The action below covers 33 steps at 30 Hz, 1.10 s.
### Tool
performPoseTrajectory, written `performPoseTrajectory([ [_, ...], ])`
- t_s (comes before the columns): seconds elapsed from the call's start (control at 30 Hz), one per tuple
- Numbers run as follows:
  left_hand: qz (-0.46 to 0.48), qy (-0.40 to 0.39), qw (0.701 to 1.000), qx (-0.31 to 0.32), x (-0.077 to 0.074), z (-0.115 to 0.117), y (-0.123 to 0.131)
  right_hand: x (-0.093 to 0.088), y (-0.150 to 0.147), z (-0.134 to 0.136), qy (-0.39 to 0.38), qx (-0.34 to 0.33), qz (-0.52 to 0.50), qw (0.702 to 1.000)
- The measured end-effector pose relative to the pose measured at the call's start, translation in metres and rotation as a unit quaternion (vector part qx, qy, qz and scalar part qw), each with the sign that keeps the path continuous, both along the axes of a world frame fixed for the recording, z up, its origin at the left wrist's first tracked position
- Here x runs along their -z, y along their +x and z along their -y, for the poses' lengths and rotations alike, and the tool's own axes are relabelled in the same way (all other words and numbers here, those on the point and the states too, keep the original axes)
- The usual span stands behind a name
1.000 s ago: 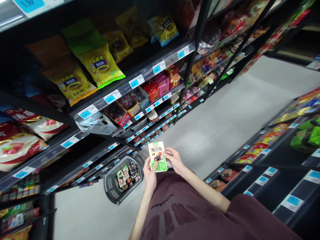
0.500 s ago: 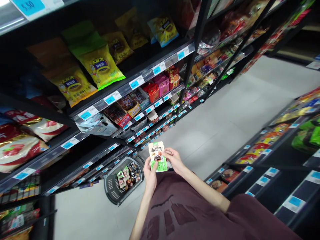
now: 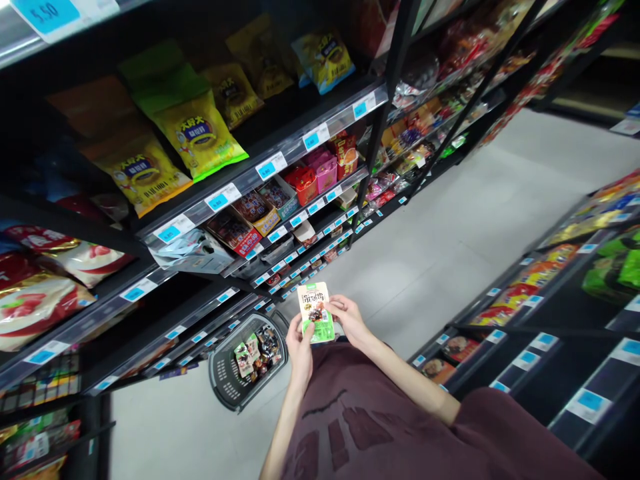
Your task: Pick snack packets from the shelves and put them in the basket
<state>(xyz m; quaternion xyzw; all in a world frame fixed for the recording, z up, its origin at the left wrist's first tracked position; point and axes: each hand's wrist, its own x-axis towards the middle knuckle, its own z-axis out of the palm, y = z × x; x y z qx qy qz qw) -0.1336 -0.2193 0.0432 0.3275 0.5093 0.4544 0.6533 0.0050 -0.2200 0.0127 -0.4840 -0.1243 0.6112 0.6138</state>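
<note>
A small cream-and-green snack packet [image 3: 316,311] with dark printed characters is held upright in front of my body, its front facing me. My left hand [image 3: 301,343] grips its lower left edge, thumb across the green part. On the other side, my right hand [image 3: 349,317] pinches the right edge with thumb and fingers. Below and to the left, a dark grey shopping basket [image 3: 225,381] rests on the floor. Inside it lie similar snack packets [image 3: 246,355] and several dark-wrapped items [image 3: 269,347].
Shelves on the left carry yellow snack bags [image 3: 203,137], boxed sweets [image 3: 235,230] and red-and-white bags [image 3: 43,300], with price tags [image 3: 223,198] along their edges. Lower shelves with packets [image 3: 520,293] line the right. A grey floor aisle [image 3: 425,260] runs between them.
Both hands keep hold of the snack packet, which has tilted slightly. The view has shifted a little; the basket stays in place.
</note>
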Motion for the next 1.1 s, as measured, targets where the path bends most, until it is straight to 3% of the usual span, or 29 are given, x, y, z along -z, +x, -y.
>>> performPoseTrajectory([
  [0.5,0.025,-0.021,0.999,-0.035,0.0026,-0.0005,0.0026,0.0005,0.0002,-0.0008,0.004,0.001,-0.005,1.0],
  [1.1,0.016,-0.021,0.999,-0.036,0.0056,-0.003,-0.0008,-0.0024,0.0019,-0.0002,0.028,-0.023,-0.004,0.999],
])
